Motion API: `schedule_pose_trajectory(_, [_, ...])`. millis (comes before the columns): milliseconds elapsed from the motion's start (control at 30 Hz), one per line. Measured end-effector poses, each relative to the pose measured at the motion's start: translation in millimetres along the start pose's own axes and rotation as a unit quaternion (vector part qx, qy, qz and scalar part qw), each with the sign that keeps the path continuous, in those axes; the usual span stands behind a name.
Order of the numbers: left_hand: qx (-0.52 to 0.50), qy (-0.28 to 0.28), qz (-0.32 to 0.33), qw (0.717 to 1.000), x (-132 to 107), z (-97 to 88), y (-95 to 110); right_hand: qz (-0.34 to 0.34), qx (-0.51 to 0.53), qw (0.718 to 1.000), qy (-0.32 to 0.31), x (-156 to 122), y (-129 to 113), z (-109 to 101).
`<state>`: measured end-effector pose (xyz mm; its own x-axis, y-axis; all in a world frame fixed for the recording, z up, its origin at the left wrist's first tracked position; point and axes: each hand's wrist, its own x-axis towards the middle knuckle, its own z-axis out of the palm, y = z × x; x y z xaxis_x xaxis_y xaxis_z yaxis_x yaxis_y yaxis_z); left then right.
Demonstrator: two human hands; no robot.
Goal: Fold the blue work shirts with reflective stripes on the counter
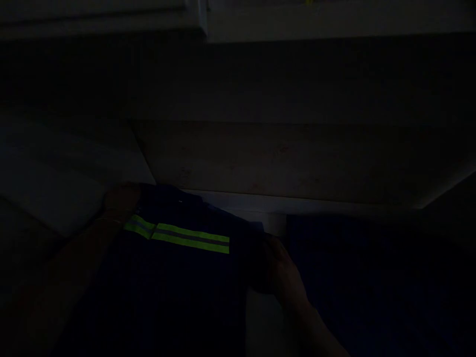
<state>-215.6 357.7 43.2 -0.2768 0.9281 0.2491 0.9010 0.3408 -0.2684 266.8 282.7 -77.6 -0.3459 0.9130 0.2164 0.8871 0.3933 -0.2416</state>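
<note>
Very dark scene. A navy garment point(167, 267) with a yellow-green reflective stripe point(178, 235) lies on a pale desk point(260, 158). Right hand point(282, 277) grips its right edge; left hand point(121, 201) rests at its far-left corner, fingers indistinct.

garment point(174, 277) on table point(297, 163) | left hand point(121, 201) at its left edge | right hand point(282, 272) at its right

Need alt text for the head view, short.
Very dark frame: both hands rest on a dark blue garment with a yellow-green reflective stripe, left hand at its top corner, right hand at its right edge, on a pale table.
</note>
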Motion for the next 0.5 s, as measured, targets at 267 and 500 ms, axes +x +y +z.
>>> schedule_pose_trajectory(267, [0.059,0.022,0.088,0.994,-47.6,43.9,54.7,0.028,-0.057,0.987,-0.146,13.2,5.9,4.5])
schedule_pose_trajectory(500, [-0.058,-0.031,0.127,0.99,-153.6,38.9,91.8,-0.038,-0.017,0.997,-0.061,-58.1,-26.9,-17.1])
